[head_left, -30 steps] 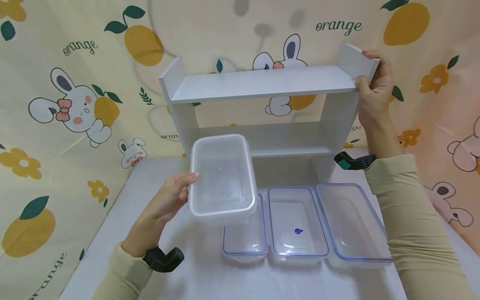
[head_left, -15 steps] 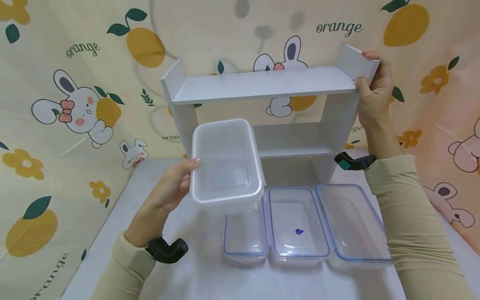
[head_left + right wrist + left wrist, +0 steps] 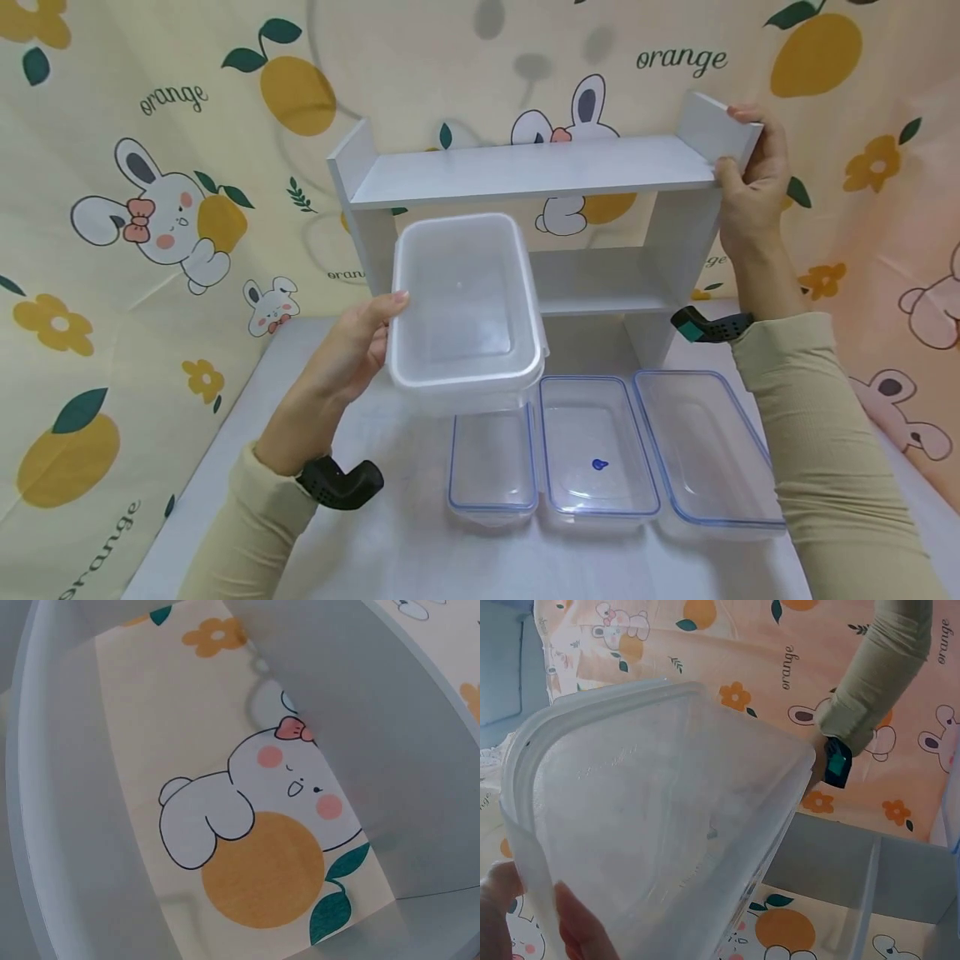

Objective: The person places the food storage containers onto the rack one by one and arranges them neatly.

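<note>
above the surface (image 3: 390, 533), left hand (image 3: 352, 354) grips the frosted container (image 3: 465, 308) before the shelf (image 3: 525, 171); right hand (image 3: 750, 187) clasps the shelf's end. next probably needs careful aiming onto a tier.

Containers (image 3: 592, 450) before shelf (image 3: 525, 171) (on table (image 3: 390, 542))

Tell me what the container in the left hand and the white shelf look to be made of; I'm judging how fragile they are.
The container held by the left hand looks like frosted, translucent plastic: the backdrop shows through its walls only dimly. The shelf gripped by the right hand seems to be white-coated board, matte, with flat panels and square edges; whether wood or plastic underneath cannot be told.
</note>
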A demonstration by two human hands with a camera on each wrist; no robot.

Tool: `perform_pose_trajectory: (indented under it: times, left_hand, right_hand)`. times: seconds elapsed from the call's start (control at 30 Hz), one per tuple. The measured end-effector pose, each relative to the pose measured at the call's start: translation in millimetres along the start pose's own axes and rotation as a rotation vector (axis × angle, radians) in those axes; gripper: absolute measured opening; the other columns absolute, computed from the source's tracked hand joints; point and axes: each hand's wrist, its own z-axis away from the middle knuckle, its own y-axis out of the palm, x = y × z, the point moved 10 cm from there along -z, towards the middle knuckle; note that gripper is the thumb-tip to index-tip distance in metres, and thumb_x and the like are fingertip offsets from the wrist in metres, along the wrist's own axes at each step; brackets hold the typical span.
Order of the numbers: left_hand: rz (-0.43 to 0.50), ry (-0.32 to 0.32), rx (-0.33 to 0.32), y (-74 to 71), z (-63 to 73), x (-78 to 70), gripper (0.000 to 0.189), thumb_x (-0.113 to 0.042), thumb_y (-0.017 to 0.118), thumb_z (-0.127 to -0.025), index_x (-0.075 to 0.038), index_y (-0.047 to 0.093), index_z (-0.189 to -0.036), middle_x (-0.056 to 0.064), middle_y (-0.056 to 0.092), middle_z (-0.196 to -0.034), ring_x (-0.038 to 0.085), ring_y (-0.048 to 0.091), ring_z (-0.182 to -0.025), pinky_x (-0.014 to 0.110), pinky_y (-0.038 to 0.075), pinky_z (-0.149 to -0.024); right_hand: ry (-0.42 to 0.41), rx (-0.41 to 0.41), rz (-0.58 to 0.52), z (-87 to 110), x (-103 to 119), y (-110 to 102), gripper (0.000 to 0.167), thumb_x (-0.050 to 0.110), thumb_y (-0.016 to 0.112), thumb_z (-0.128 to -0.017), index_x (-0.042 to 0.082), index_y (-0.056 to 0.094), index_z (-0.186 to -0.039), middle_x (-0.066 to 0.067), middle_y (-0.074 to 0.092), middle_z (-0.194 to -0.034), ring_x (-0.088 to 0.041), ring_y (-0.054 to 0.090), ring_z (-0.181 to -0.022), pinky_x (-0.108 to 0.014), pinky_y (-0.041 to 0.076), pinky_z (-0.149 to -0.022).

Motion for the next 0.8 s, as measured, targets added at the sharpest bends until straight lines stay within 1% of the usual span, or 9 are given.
perform_pose_trajectory:
  times: [0.2, 0.3, 0.47, 0.57, 0.63, 0.73, 0.8]
  left_hand:
    - [0.018, 0.002, -0.012, 6.3, -2.1, -11.3, 0.060, -0.035, 0.051, -0.091, 0.003, 0.036, -0.135, -0.004, 0.060, -0.108, 0.006, 0.062, -0.098, 0.018, 0.054, -0.087]
    - [0.017, 0.012, -0.004, 9.9, -2.2, -18.3, 0.062, -0.036, 0.051, -0.091, 0.003, 0.035, -0.137, -0.001, 0.058, -0.111, 0.007, 0.062, -0.099, 0.019, 0.055, -0.086]
    - [-0.002, 0.037, 0.022, 16.0, -3.7, -30.5, 0.063, -0.036, 0.049, -0.092, 0.001, 0.033, -0.140, 0.003, 0.055, -0.117, 0.010, 0.063, -0.102, 0.021, 0.056, -0.087]
    - [-0.004, 0.053, 0.023, 17.4, -4.5, -37.4, 0.062, -0.036, 0.048, -0.091, 0.000, 0.034, -0.139, 0.003, 0.055, -0.117, 0.010, 0.063, -0.101, 0.022, 0.057, -0.086]
    - [0.002, 0.058, 0.011, 16.8, -5.4, -40.9, 0.061, -0.037, 0.049, -0.090, 0.000, 0.036, -0.138, 0.002, 0.057, -0.114, 0.009, 0.064, -0.098, 0.021, 0.057, -0.085]
    - [0.014, 0.071, -0.004, 16.2, -8.0, -46.7, 0.060, -0.038, 0.049, -0.089, -0.002, 0.037, -0.136, 0.000, 0.057, -0.112, 0.008, 0.063, -0.096, 0.020, 0.057, -0.084]
    - [0.020, 0.080, -0.007, 16.1, -11.1, -50.6, 0.059, -0.038, 0.048, -0.088, -0.005, 0.036, -0.136, 0.001, 0.055, -0.114, 0.009, 0.061, -0.098, 0.020, 0.056, -0.084]
  right_hand:
    - [0.002, -0.007, 0.006, -0.6, -1.1, -1.3, 0.045, -0.019, 0.039, -0.083, 0.010, 0.057, -0.112, -0.003, 0.050, -0.134, -0.022, 0.042, -0.128, -0.031, 0.033, -0.117]
    - [0.006, -0.005, 0.016, -0.9, -1.5, -1.3, 0.045, -0.018, 0.040, -0.083, 0.011, 0.057, -0.113, -0.003, 0.049, -0.134, -0.022, 0.042, -0.129, -0.031, 0.033, -0.118]
    - [0.005, -0.002, 0.018, -0.6, -1.1, -1.1, 0.045, -0.018, 0.040, -0.083, 0.011, 0.057, -0.113, -0.003, 0.049, -0.134, -0.022, 0.042, -0.129, -0.031, 0.032, -0.118]
    - [0.003, 0.001, 0.009, -0.2, -0.5, -0.6, 0.045, -0.018, 0.040, -0.083, 0.011, 0.057, -0.113, -0.003, 0.049, -0.134, -0.022, 0.042, -0.128, -0.031, 0.033, -0.118]
    - [0.002, 0.004, 0.005, 0.1, -0.3, -0.2, 0.045, -0.018, 0.040, -0.083, 0.010, 0.057, -0.113, -0.003, 0.049, -0.133, -0.022, 0.042, -0.128, -0.032, 0.033, -0.118]
    - [0.001, 0.006, 0.009, 0.3, 0.3, 0.3, 0.045, -0.018, 0.040, -0.083, 0.011, 0.057, -0.113, -0.003, 0.049, -0.133, -0.022, 0.042, -0.128, -0.032, 0.032, -0.117]
    - [-0.001, 0.005, 0.009, 0.2, 0.7, 0.3, 0.045, -0.018, 0.040, -0.083, 0.011, 0.057, -0.113, -0.003, 0.049, -0.133, -0.022, 0.042, -0.127, -0.032, 0.032, -0.117]
